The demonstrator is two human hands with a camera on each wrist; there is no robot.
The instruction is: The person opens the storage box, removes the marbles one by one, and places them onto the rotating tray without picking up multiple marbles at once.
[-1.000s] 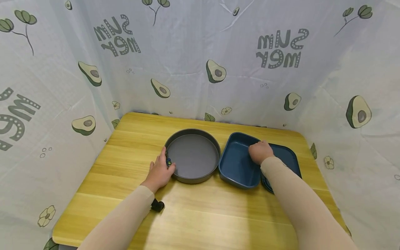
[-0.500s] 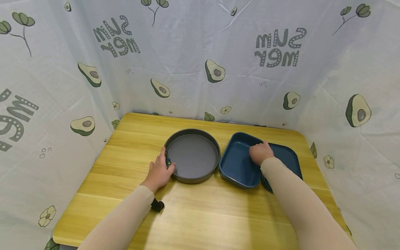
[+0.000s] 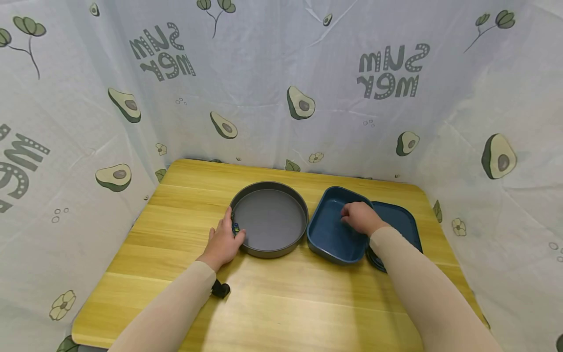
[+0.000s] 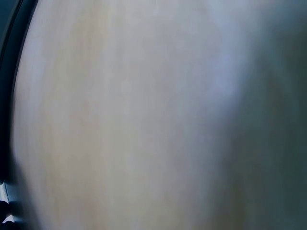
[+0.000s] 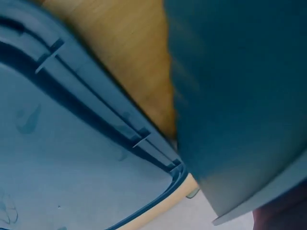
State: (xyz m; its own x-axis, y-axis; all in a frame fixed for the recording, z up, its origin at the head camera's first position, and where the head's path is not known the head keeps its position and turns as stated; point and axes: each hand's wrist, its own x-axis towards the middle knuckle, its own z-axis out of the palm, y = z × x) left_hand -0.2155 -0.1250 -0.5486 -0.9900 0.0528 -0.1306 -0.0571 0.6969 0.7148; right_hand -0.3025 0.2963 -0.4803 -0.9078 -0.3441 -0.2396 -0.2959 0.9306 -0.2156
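A round grey pan [image 3: 269, 222] lies mid-table. My left hand [image 3: 223, 243] rests at its left rim, fingers fairly straight and spread, thumb reaching over the edge. Small blue, green and yellow items [image 3: 236, 228] show between thumb and forefinger, just inside the wall; their kind is too small to tell. To the right stands a deep blue rectangular box [image 3: 331, 234]. Over its inside, near the right wall, is my right hand [image 3: 361, 218], fingers bent toward the left. Whether they hold something is hidden. The right wrist view shows the box's outer wall [image 5: 235, 96] close up.
Right of the box and partly beneath my right arm lies a blue lid [image 3: 398, 220], its clip-edged rim [image 5: 96, 96] seen in the right wrist view. A printed curtain [image 3: 264, 83] surrounds the wooden table [image 3: 281, 303]. A black piece [image 3: 221, 289] sticks out by my left wrist.
My right hand has shifted slightly left, off the box's right rim area and further over its inside; its fingers now show. My left hand and the pan stay in place.
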